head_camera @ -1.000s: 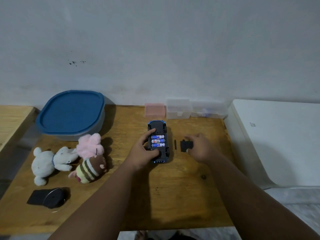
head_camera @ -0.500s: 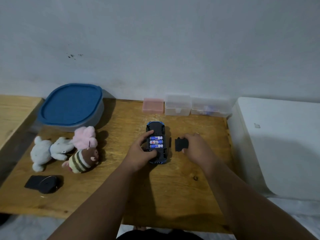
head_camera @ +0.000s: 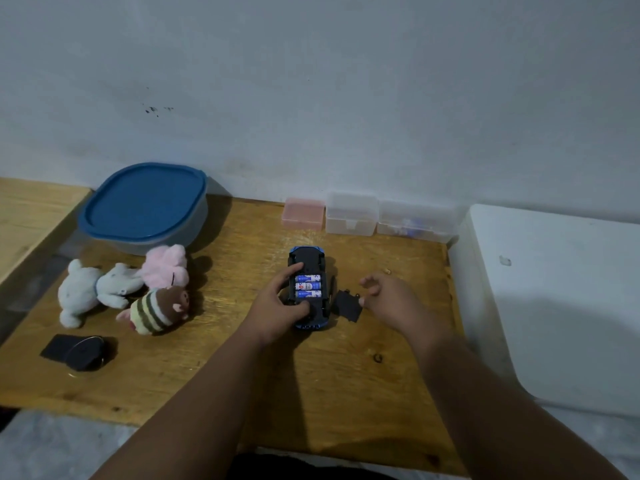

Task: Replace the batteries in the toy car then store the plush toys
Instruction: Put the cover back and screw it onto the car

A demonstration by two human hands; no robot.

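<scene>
The blue toy car [head_camera: 307, 253] lies upside down mid-table with three batteries [head_camera: 308, 286] in its open compartment. My left hand [head_camera: 280, 306] grips the car's left side and rear. The black battery cover [head_camera: 347, 305] lies just right of the car. My right hand [head_camera: 388, 296] hovers beside it, thumb tip at the cover's right edge, fingers loosely curled and empty. A thin dark screwdriver [head_camera: 331, 289] lies between car and cover. A white plush [head_camera: 91, 292], a pink plush [head_camera: 166, 266] and a striped brown plush [head_camera: 157, 308] lie at the left.
A tub with a blue lid [head_camera: 142, 206] stands at the back left. A pink box [head_camera: 303, 213] and two clear boxes [head_camera: 351, 213] line the wall. A small screw [head_camera: 387, 270] lies behind my right hand. A black object [head_camera: 79, 351] sits front left; a white surface [head_camera: 554, 306] borders the table's right.
My right hand brought the battery cover leftward toward the car and eased its hold; the cover now shows almost fully. My left hand stayed on the car.
</scene>
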